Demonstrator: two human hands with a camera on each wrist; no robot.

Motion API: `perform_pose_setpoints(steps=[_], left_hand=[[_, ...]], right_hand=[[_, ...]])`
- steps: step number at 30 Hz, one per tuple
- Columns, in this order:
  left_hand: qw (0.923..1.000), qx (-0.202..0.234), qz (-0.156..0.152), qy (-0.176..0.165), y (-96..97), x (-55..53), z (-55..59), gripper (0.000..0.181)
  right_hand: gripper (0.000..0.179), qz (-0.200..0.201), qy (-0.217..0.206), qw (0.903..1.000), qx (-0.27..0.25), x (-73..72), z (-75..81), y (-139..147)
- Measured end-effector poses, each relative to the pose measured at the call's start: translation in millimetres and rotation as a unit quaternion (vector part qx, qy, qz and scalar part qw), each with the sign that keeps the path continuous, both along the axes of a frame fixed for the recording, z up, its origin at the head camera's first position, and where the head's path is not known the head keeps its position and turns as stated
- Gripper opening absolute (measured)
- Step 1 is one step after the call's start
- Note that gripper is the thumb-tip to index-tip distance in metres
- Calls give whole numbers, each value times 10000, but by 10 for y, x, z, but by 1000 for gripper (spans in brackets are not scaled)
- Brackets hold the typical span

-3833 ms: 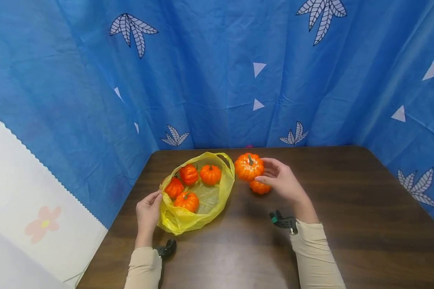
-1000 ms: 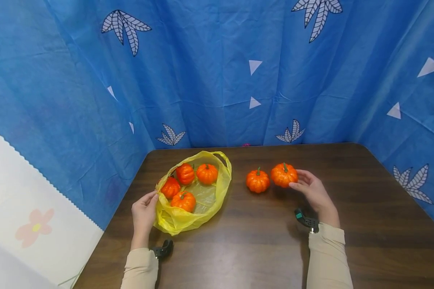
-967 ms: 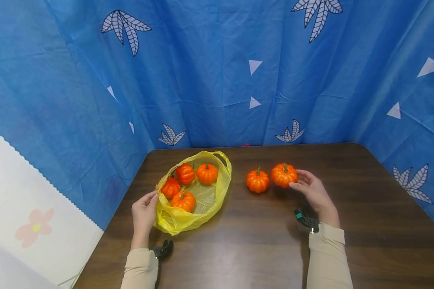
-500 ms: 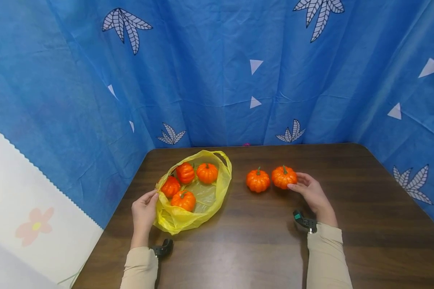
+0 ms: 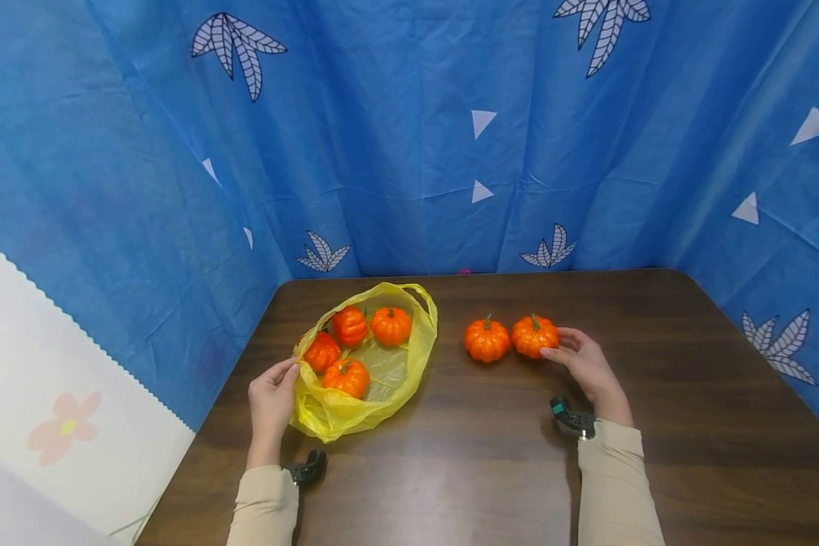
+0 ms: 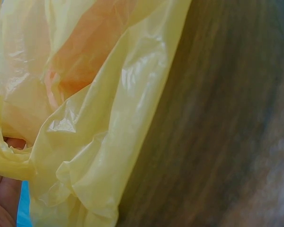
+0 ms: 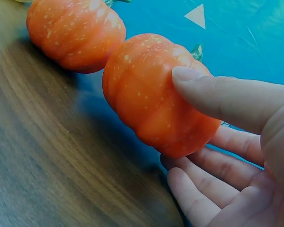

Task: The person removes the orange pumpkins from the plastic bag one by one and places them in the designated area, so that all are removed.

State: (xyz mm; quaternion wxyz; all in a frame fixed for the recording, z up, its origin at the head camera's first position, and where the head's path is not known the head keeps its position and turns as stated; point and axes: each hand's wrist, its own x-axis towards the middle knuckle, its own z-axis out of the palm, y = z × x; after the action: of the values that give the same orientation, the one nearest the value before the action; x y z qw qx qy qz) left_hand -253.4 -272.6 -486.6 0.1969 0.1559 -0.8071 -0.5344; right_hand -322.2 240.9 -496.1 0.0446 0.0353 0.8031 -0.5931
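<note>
My left hand point(image 5: 271, 394) pinches the left rim of an open yellow plastic bag point(image 5: 419, 371), which lies on the table with several small orange pumpkins point(image 5: 391, 327) inside. In the left wrist view the bag point(image 6: 99, 156) fills much of the picture and partly covers the fingers. On the right, my right hand point(image 5: 590, 368) grips a pumpkin point(image 5: 534, 336) by its right side. The right wrist view has the thumb over the front of this pumpkin point(image 7: 151, 94) and fingers beneath and behind it. Just left of it another pumpkin point(image 5: 487, 340) sits on the table, stem up.
The dark wooden table point(image 5: 450, 485) runs back to a blue curtain point(image 5: 396, 152) printed with leaves and triangles. A white cloth point(image 5: 75, 379) with a flower print hangs at the left. Each wrist wears a black band mount point(image 5: 573, 417).
Since the oldest frame, my right hand has carried its pumpkin from beside the bag to the right of the other pumpkin. Lately it has sunk slightly and shifted left. My left hand keeps its hold.
</note>
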Motion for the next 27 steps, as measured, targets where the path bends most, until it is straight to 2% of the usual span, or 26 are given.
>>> perform_pose_setpoints(steps=[20, 27], left_hand=[[10000, 7, 27, -1, 0, -3, 9, 29], [10000, 11, 20, 72, -4, -4, 0, 27]], right_hand=[[79, 43, -63, 9994, 349, -1, 11, -50], [79, -18, -154, 9994, 300, -7, 5, -61]])
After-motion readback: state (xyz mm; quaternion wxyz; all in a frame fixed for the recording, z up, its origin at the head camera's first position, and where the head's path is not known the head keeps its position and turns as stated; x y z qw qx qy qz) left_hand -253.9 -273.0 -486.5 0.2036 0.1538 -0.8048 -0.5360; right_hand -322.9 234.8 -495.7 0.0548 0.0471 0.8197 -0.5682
